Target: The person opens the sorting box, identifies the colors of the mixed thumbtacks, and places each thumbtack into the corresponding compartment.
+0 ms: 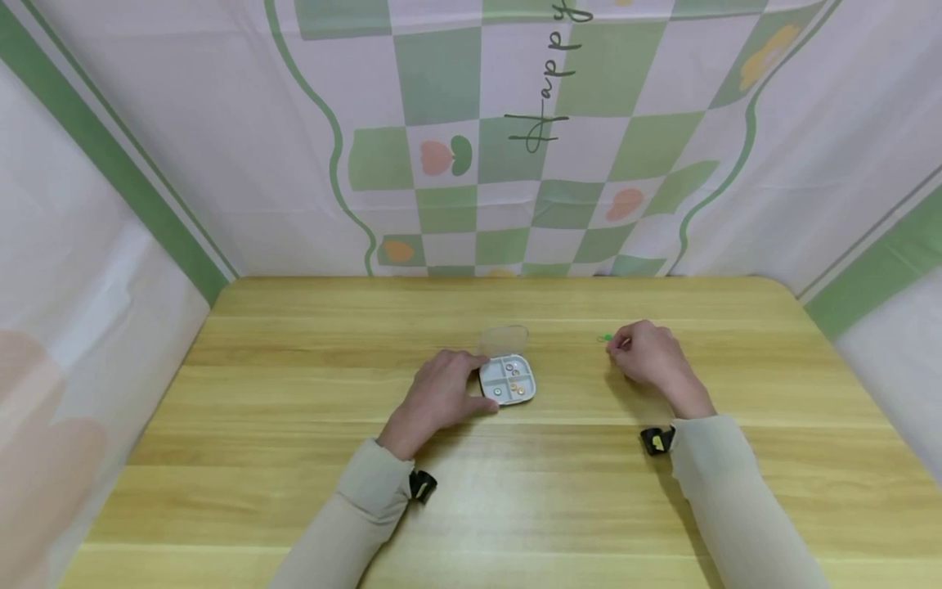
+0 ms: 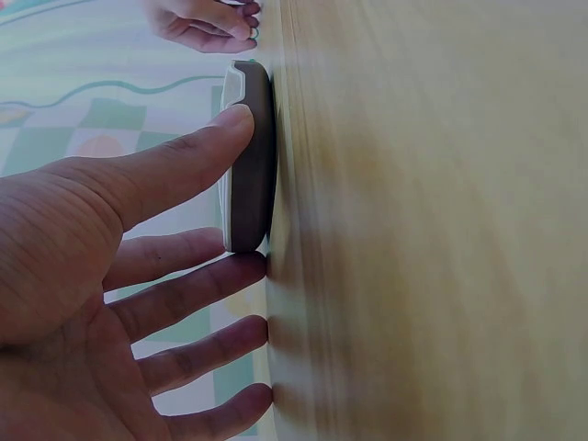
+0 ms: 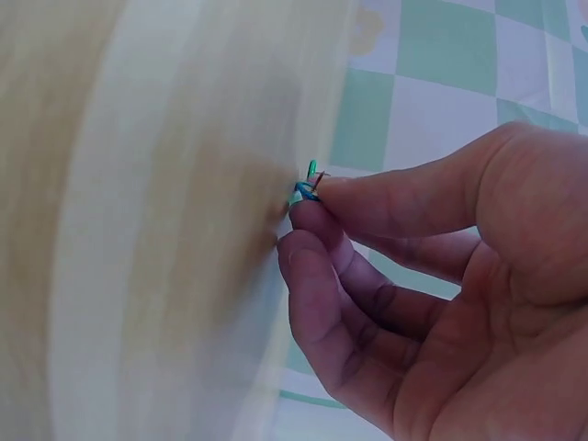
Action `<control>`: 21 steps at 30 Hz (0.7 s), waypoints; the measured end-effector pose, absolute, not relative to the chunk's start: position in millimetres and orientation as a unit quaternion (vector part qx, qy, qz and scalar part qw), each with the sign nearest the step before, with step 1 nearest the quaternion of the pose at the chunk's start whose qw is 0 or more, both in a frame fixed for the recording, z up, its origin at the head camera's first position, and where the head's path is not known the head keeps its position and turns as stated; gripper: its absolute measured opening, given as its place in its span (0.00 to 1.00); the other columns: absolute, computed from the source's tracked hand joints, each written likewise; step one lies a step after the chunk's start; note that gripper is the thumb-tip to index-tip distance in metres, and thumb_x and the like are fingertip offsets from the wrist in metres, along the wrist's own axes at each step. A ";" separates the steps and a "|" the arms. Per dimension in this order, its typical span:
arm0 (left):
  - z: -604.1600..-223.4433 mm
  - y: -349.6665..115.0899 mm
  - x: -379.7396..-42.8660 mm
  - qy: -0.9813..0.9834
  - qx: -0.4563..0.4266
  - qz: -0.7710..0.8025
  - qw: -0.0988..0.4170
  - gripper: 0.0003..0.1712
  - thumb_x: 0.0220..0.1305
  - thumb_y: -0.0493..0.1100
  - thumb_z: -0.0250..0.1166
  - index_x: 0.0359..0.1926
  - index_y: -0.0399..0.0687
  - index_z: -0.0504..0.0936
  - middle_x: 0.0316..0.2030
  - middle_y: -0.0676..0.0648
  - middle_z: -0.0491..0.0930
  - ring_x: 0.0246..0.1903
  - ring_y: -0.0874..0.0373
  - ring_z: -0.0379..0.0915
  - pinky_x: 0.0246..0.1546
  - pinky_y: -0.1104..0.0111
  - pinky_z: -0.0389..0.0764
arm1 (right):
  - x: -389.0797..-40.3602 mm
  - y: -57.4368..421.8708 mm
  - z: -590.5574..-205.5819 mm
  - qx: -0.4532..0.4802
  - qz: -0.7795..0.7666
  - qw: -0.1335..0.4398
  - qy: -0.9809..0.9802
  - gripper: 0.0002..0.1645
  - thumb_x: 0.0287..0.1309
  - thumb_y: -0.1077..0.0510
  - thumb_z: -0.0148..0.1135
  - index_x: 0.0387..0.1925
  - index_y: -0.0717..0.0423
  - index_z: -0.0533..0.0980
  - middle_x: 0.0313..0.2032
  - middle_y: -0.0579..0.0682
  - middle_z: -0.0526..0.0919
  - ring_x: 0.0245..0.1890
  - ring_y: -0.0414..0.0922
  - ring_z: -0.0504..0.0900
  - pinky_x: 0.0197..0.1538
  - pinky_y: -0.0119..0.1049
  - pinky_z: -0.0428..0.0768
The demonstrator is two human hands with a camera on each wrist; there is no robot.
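A small square case (image 1: 508,379) with four compartments lies on the table with its clear lid (image 1: 504,339) raised at the back. Several small round ring-like pieces sit in its compartments. My left hand (image 1: 445,388) holds the case at its left side, thumb (image 2: 197,156) against the dark side wall (image 2: 250,175) and index finger at the corner. To the right of the case, close over the table, my right hand (image 1: 648,352) pinches tiny coloured pieces (image 3: 310,186), green, blue and gold, like bent wire, between thumb and fingertips. A green bit (image 1: 607,337) shows beyond the fingers.
The light wood-grain table (image 1: 294,507) has its back edge against a hanging cloth (image 1: 508,200) with green checks. More cloth (image 1: 88,270) hangs at the left side. Black wrist cameras (image 1: 423,486) sit at both cuffs.
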State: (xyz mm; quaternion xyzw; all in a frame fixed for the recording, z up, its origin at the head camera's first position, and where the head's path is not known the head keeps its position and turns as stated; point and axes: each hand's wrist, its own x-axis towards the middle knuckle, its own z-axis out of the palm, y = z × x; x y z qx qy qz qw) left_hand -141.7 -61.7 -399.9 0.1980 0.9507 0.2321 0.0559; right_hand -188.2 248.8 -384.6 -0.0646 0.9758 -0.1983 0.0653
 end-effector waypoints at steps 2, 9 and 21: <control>-399.7 -61.8 -141.5 0.951 0.197 0.233 0.056 0.41 0.44 0.60 0.70 0.58 0.47 0.74 0.53 0.48 0.75 0.52 0.51 0.69 0.51 0.61 0.68 | -187.7 248.9 -384.1 -0.060 -0.197 0.065 0.976 0.10 0.55 0.57 0.55 0.34 0.56 0.80 0.33 0.52 0.81 0.33 0.50 0.75 0.39 0.48 0.70; -400.5 -61.6 -141.4 0.951 0.197 0.231 0.057 0.41 0.44 0.60 0.70 0.58 0.46 0.74 0.54 0.48 0.75 0.53 0.51 0.68 0.52 0.60 0.68 | -187.0 250.5 -383.3 -0.044 -0.206 0.068 0.975 0.11 0.54 0.59 0.53 0.35 0.59 0.80 0.35 0.55 0.80 0.30 0.49 0.72 0.36 0.44 0.69; -399.2 -61.4 -141.1 0.951 0.198 0.230 0.058 0.41 0.45 0.60 0.70 0.59 0.46 0.73 0.54 0.48 0.75 0.53 0.50 0.68 0.52 0.60 0.68 | -185.9 250.6 -384.0 -0.030 -0.187 0.040 0.981 0.10 0.52 0.60 0.55 0.34 0.57 0.81 0.36 0.56 0.81 0.36 0.55 0.74 0.39 0.50 0.70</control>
